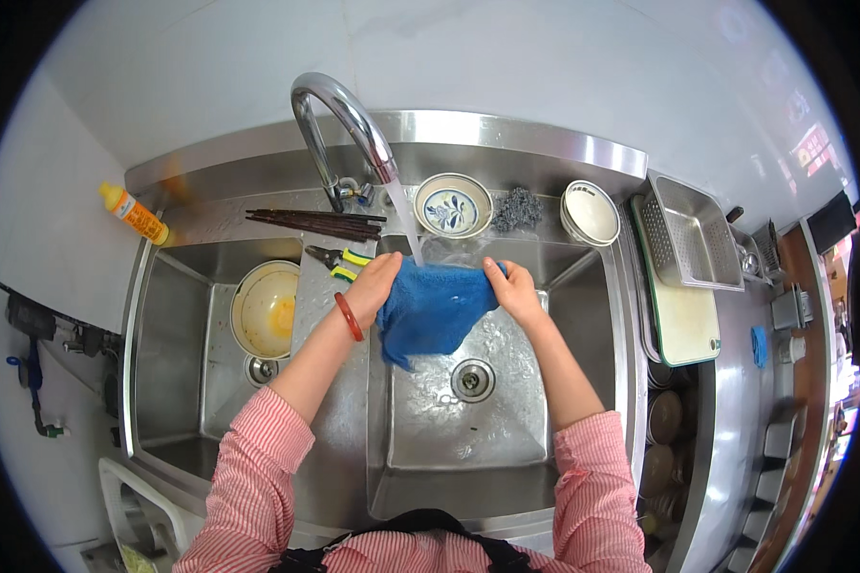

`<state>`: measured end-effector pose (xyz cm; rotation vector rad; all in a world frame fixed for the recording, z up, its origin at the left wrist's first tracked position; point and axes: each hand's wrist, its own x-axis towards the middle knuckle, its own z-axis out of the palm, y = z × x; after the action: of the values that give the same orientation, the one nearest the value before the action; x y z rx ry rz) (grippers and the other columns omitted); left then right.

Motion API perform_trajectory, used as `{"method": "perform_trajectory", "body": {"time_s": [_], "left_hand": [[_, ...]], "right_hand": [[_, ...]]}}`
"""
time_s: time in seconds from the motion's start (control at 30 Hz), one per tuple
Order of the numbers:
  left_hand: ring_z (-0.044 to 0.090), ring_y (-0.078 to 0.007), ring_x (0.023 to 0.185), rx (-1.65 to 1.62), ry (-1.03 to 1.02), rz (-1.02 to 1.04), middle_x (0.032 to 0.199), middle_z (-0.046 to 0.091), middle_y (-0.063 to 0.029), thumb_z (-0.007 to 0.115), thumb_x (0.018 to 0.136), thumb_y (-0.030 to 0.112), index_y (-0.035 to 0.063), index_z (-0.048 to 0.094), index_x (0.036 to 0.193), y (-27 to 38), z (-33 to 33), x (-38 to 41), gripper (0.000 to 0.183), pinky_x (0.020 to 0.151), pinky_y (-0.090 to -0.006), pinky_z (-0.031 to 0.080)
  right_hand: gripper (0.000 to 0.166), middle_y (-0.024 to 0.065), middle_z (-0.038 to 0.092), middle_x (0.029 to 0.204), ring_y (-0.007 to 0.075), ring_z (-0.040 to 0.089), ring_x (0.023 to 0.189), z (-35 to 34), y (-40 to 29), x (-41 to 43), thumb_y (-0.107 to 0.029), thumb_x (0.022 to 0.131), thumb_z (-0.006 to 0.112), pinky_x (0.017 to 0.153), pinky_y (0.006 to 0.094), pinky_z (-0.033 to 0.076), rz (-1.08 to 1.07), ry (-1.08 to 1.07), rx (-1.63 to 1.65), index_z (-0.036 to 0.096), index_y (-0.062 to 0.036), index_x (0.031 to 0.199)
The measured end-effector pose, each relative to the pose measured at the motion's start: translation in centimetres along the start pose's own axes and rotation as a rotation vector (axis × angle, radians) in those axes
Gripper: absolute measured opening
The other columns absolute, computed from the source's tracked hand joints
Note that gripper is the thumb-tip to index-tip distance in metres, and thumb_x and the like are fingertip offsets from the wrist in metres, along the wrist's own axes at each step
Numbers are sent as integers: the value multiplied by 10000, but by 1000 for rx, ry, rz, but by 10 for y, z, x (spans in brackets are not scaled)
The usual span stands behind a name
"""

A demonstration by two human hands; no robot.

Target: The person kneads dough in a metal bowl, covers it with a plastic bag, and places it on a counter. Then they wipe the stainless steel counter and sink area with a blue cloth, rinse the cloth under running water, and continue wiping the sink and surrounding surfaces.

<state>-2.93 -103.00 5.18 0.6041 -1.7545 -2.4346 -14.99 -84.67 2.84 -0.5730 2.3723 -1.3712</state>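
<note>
A blue cloth (436,304) hangs stretched between my two hands above the right basin of a stainless steel sink (466,437). My left hand (375,288) grips its left upper corner, and my right hand (514,288) pinches the right upper corner. Water runs from the chrome gooseneck faucet (344,118) onto or just behind the cloth's upper edge. Beside my left hand, scissors with yellow-green handles (342,263) lie on the ledge between the basins. Dark chopsticks (315,223) lie behind them. A patterned bowl (453,206) and a grey scouring pad (517,209) rest behind the right basin.
A soiled bowl (266,308) sits in the left basin. A yellow bottle (135,213) stands at the back left corner. Stacked bowls (590,213) occupy the back right ledge. Further right are a perforated steel pan (691,236) and a cutting board (688,329).
</note>
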Motion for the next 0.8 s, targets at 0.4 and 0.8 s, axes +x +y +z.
{"method": "perform_trajectory", "body": {"time_s": [0.4,0.8], "left_hand": [[483,-152,755,887,-143,135,819,485,-105,626,645,191,16,396,919,-2,-9,-2,398,636,-251,408],[457,-231,806,1313,-287,271,845,456,-110,622,627,158,51,540,702,-13,-18,-20,154,720,-287,376]], "right_hand": [[400,117,513,725,186,509,686,-34,-30,-10,-290,643,627,618,280,405,-42,-305,-56,433,-64,909],[224,123,503,820,271,468,846,-36,-9,-21,-104,571,639,711,315,388,-419,-547,-493,536,-33,757]]}}
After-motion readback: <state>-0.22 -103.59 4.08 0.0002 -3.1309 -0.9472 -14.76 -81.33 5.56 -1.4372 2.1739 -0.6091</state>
